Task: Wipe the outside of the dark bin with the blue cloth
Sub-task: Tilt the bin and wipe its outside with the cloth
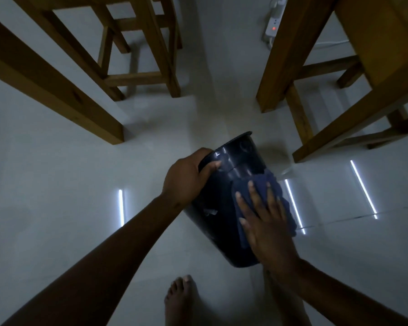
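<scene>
The dark bin (218,209) is held tilted above the pale floor, its open rim pointing away from me and its base toward my feet. My left hand (186,176) grips the bin's rim on the left, thumb lying on the outer wall. The blue cloth (278,194) is spread over the bin's right outer side. My right hand (264,215) lies flat on the cloth with fingers spread, pressing it against the bin. Part of the cloth is hidden under that hand.
Wooden table legs (64,90) and a wooden stool (141,74) stand at the upper left. More wooden furniture (339,97) stands at the upper right. A power strip (273,24) with a red light lies on the floor beyond. My bare foot (180,300) is below the bin.
</scene>
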